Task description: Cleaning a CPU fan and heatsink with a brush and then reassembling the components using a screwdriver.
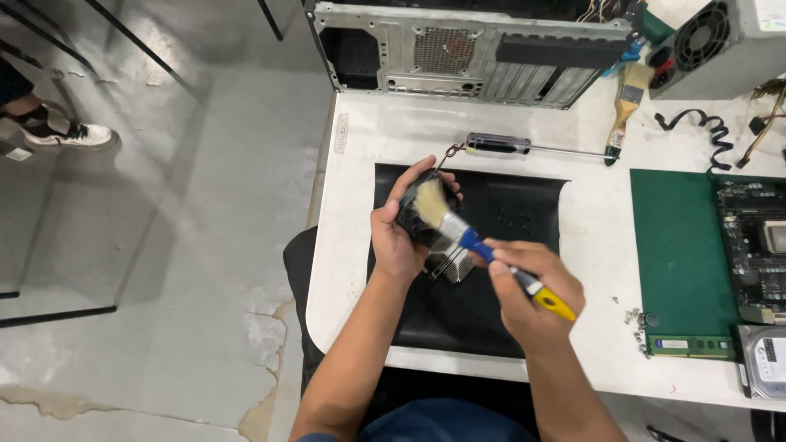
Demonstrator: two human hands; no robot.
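Holding tight, the left hand (399, 232) wraps its fingers around a black fan with silver metal fins (438, 245), thumb on the near side and fingertips curled over the top edge. That hand lifts the part up off the black mat (508, 213), with the wrist bent back and the forearm coming up from the bottom of the view. Just to the right of it, the right hand (528, 295) pinches a paintbrush (483, 250) with a blue and yellow handle, and its fingers are closed around the handle like holding a pencil. The pale bristles press on the top face of the fan, right between the left fingers. The right hand looks a bit blurry, so I cannot tell just how each finger sits. Past the hands, farther up the white table (589, 245), lies a long screwdriver (532, 148) with a dark handle, and beyond it stands an open computer case (475, 49). A second brush (625, 106) leans up there to the right. Far to the right of the hands is a green mat (675, 245) with a circuit board (753, 245) on it, and some small screws (634, 317) lie near its corner.
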